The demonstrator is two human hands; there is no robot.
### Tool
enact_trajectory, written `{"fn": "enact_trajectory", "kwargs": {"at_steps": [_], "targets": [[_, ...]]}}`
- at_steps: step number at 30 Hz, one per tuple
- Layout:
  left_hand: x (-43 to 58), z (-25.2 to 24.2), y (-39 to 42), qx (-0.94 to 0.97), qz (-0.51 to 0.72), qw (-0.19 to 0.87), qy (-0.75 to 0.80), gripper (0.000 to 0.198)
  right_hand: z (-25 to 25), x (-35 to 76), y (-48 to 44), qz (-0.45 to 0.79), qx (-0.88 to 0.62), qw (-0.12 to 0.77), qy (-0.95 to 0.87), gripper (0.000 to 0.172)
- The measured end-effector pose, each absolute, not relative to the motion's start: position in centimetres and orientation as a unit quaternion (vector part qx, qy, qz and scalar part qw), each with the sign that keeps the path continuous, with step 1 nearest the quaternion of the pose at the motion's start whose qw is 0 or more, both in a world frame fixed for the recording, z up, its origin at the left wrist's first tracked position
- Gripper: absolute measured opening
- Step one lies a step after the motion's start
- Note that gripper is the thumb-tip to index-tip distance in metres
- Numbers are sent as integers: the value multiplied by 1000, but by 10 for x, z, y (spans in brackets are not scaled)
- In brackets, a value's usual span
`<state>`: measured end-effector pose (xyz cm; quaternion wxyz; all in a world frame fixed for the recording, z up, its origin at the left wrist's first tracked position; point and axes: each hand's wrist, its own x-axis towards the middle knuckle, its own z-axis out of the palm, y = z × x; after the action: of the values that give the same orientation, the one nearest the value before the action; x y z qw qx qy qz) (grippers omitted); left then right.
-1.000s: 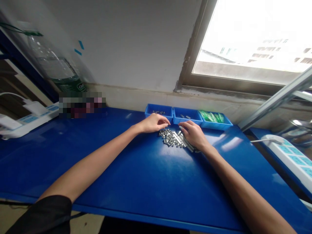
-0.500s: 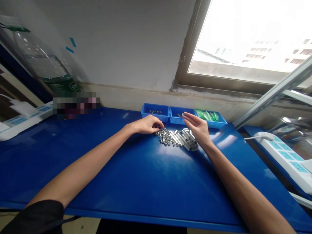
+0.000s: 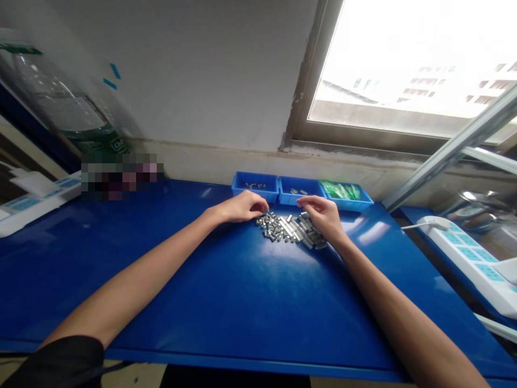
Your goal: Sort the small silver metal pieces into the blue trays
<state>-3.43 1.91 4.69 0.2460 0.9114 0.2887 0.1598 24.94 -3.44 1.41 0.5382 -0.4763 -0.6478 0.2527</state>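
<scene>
My left hand (image 3: 244, 206) is at the left edge of a pile of short metal cylinders (image 3: 274, 229), its fingers curled down and the tips close together. Whatever may be between them is hidden. My right hand (image 3: 324, 218) hovers over the right side of the heap, by a group of longer metal tubes (image 3: 310, 233). Its fingers are loosely bent and point left, close to the front of the middle blue bin (image 3: 288, 199); no piece shows at their tips. A few metal pieces (image 3: 299, 191) lie inside that bin.
The left blue bin (image 3: 236, 190) contains several small parts. Green packets (image 3: 341, 190) fill the right bin. Power strips (image 3: 472, 253) flank the blue table (image 3: 226, 307), a large bottle (image 3: 68, 102) stands back left, and a metal frame (image 3: 440, 151) slants at the right.
My right hand has drawn back and down from over the middle bin, its fingers bending; the metal piece at its fingertips no longer shows there. My left hand has hardly moved.
</scene>
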Motion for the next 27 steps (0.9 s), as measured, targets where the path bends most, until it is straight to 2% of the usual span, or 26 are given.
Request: {"fn": "enact_trajectory", "kwargs": {"at_steps": [8, 12, 16, 22, 24, 27], "targets": [[-34, 52, 18, 911, 204, 211, 291, 25, 13, 250, -34, 253, -485, 537, -642, 17], [-31, 55, 16, 873, 258, 286, 298, 24, 12, 251, -36, 222, -486, 520, -666, 19], [-29, 52, 20, 797, 356, 371, 318, 19, 13, 250, -39, 142, -484, 463, -729, 19], [-32, 55, 28, 685, 497, 384, 370, 38, 13, 248, -42, 112, -427, 398, -804, 25], [-32, 57, 28, 683, 507, 380, 364, 37, 13, 249, -42, 111, -428, 391, -807, 26], [-32, 62, 27, 723, 454, 386, 350, 29, 13, 250, -41, 117, -433, 380, -809, 25]]}}
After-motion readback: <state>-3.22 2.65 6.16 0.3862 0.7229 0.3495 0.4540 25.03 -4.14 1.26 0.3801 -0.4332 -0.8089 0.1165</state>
